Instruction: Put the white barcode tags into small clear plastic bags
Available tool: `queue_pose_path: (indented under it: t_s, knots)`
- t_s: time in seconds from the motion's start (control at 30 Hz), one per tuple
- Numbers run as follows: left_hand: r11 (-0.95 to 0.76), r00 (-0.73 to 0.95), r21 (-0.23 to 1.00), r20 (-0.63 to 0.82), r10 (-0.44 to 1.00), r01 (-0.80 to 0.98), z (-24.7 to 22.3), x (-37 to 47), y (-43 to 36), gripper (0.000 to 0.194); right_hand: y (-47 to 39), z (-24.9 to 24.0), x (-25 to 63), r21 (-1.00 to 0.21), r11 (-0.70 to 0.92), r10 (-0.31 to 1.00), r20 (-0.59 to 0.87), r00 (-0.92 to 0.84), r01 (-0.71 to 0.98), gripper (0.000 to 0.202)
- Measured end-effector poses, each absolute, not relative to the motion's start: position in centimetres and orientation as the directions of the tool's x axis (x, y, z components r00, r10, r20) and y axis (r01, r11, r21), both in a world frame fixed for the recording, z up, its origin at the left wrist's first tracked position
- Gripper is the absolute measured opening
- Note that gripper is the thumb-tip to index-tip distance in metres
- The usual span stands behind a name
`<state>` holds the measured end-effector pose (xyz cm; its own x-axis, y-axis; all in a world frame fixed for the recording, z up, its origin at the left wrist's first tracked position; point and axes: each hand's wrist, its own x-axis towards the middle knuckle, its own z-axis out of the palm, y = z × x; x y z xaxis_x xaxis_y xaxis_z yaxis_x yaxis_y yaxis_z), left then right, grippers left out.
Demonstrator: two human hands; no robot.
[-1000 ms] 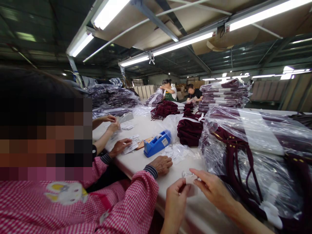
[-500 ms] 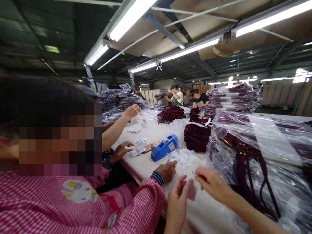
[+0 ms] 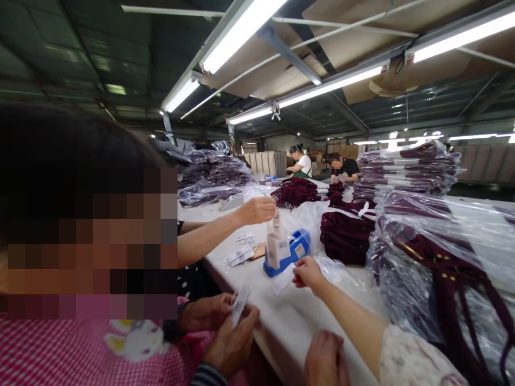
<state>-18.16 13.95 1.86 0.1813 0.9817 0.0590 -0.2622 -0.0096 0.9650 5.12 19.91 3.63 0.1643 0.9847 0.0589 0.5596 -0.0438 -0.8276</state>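
- Head view: the right hand (image 3: 308, 272) reaches forward over the white worktop (image 3: 281, 316), its grip pinched on a small white tag (image 3: 282, 279) just in front of the blue tape dispenser (image 3: 287, 252).
- The left hand (image 3: 325, 359) rests low at the near edge of the worktop; whether its grip is spread or pressed together cannot be told.
- A co-worker's hand (image 3: 257, 210) dangles a strip of tags (image 3: 274, 241) directly above the dispenser, close to the right hand. Risk: the two reaches cross in one narrow zone, so a knock could shake the pinched tag loose.
- Clear plastic film (image 3: 341, 271) lies just beside the right hand. Risk: a dropped white tag would be hard to find against film and pale surface.
- Bagged maroon garments (image 3: 442, 257) are stacked high at the right, near the forearm. Risk: slick bags could slide if brushed.
- A neighbour in a pink checked sleeve holds another tag (image 3: 240, 303) in both hands (image 3: 225, 332) close by, so tags could get mixed.
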Motion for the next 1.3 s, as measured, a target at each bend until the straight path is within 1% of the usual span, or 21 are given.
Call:
queue_pose_path:
  t_s: [0.1,0.23,0.33,0.4,0.5,0.6,0.7,0.77,0.8,0.9,0.93,1.0,1.07,1.13,1.23,1.3]
  knots:
    - [-0.099,0.095,0.957,0.129,0.987,-0.272,1.0,-18.9,14.2,0.022,20.6,2.7,4.0,-0.726,-0.033,0.987,0.086,0.138,0.687,0.032]
    - [-0.233,0.025,0.951,0.243,0.970,-0.205,-0.3,-19.9,14.5,0.019,20.4,1.5,6.5,-0.532,-0.065,0.990,0.071,0.121,0.844,0.030]
    - [-0.346,0.054,0.932,0.353,0.934,-0.112,-1.4,-20.9,14.4,0.017,19.8,1.0,10.7,-0.386,-0.119,0.990,0.030,0.141,0.915,0.026]
    - [-0.471,0.087,0.882,0.471,0.878,-0.011,-2.0,-21.3,14.4,0.016,19.4,0.8,13.5,-0.310,-0.141,0.989,-0.001,0.148,0.940,0.026]
    - [-0.608,0.115,0.787,0.597,0.794,0.108,-2.8,-21.2,14.4,0.015,19.4,0.7,16.5,-0.239,-0.155,0.988,-0.040,0.150,0.959,0.026]
    - [-0.669,0.171,0.729,0.648,0.742,0.145,-3.4,-19.9,14.3,0.015,19.9,0.7,18.0,-0.203,-0.133,0.991,-0.049,0.126,0.970,0.027]
    - [-0.692,0.310,0.700,0.628,0.714,0.175,-3.3,-18.1,13.8,0.005,20.2,0.5,18.2,-0.182,-0.094,0.995,-0.038,0.088,0.979,0.027]
    - [-0.668,0.390,0.717,0.567,0.726,0.201,-2.7,-16.8,13.4,0.010,20.0,0.3,17.9,-0.169,-0.073,0.997,-0.028,0.069,0.983,0.029]
    - [-0.635,0.403,0.745,0.527,0.748,0.205,-2.4,-16.1,13.4,0.012,19.9,0.1,17.6,-0.162,-0.067,0.998,-0.020,0.065,0.984,0.031]
    - [-0.441,0.375,0.891,0.375,0.848,0.106,-1.4,-13.9,14.0,0.011,19.5,-0.4,16.6,-0.138,-0.053,0.998,0.023,0.057,0.989,0.039]
    - [-0.373,0.360,0.926,0.330,0.873,0.056,-1.2,-13.2,14.4,0.015,19.5,-0.6,16.4,-0.130,-0.050,0.998,0.029,0.054,0.990,0.039]
    - [-0.290,0.338,0.957,0.278,0.899,-0.015,-1.4,-11.6,15.4,0.022,19.7,-1.1,16.0,-0.116,-0.047,0.999,0.017,0.050,0.992,0.034]
    - [-0.267,0.321,0.963,0.264,0.909,-0.036,-2.1,-10.0,16.0,0.024,20.1,-1.5,16.1,-0.108,-0.055,0.998,-0.015,0.053,0.993,0.029]
    - [-0.251,0.298,0.967,0.255,0.920,-0.053,-3.3,-8.3,15.4,0.026,20.4,-1.7,16.5,-0.104,-0.069,0.997,-0.038,0.065,0.992,0.028]
    - [-0.244,0.274,0.968,0.251,0.928,-0.062,-5.6,-5.5,12.4,0.024,20.4,-1.7,17.2,-0.107,-0.082,0.996,-0.053,0.076,0.991,0.029]
    - [-0.261,0.274,0.965,0.259,0.926,-0.032,-6.9,-3.7,10.0,0.020,20.0,-1.5,17.4,-0.117,-0.086,0.995,-0.061,0.079,0.989,0.028]
